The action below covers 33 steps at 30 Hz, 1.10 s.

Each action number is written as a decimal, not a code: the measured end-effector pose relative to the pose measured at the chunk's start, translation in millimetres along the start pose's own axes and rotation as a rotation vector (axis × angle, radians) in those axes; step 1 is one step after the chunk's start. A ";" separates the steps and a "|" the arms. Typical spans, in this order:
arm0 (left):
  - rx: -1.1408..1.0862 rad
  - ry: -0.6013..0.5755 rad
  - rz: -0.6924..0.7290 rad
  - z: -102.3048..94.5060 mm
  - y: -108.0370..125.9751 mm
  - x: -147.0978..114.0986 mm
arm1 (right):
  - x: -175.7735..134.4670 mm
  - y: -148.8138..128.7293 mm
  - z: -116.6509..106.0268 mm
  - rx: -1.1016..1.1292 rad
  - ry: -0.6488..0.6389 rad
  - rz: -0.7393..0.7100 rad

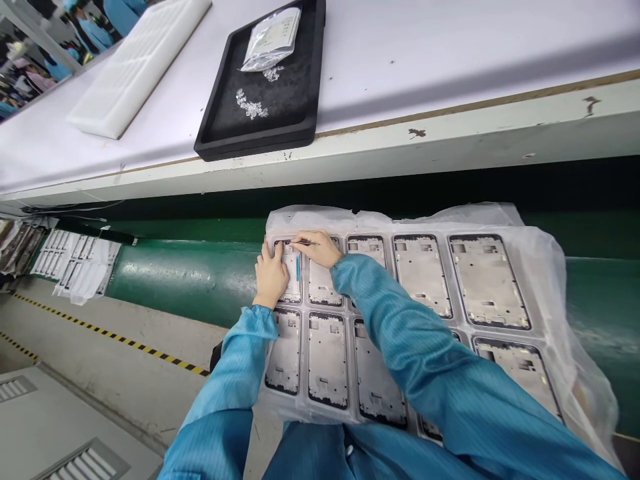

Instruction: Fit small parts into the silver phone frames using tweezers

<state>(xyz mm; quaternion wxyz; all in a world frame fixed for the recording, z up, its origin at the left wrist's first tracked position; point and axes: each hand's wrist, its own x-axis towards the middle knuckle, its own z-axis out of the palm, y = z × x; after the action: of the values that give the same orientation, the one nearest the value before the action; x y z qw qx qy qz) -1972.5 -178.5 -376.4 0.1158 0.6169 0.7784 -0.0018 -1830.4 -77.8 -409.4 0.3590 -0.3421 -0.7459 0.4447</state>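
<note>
A clear plastic tray with several grey metal phone frames in its pockets lies in front of me. My left hand rests at the tray's far left corner, fingers apart, touching the left edge of the corner phone frame. That frame carries a small blue strip. Pinched in my right hand is a thin dark pair of tweezers. Its tip points left, at the top end of the same frame, close to my left fingertips. Whatever lies at the tip is too small to make out.
A white bench runs above and beyond the tray. On it sit a black tray with a plastic bag and small clear pieces, and a white foam slab. More frames lie far left on a green surface.
</note>
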 end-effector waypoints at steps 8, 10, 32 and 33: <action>0.077 -0.013 0.012 -1.9 2.3 1.2 | -1.1 0.4 -1.0 -0.014 0.010 -0.032; 0.084 -0.017 0.017 -1.9 2.2 1.5 | -1.4 0.5 -0.6 0.002 0.013 -0.019; 0.016 0.030 0.062 -65.6 1.4 -0.9 | 4.8 -43.3 -20.2 0.443 0.196 0.208; -0.052 0.166 0.120 -87.7 2.3 -3.8 | -5.4 -48.7 -27.8 0.448 0.212 0.208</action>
<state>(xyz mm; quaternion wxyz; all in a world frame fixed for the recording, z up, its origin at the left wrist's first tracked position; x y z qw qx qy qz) -1985.2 -168.9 -290.1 0.0665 0.6574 0.7467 0.0764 -1813.6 -88.7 -356.7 0.4541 -0.3735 -0.5481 0.5949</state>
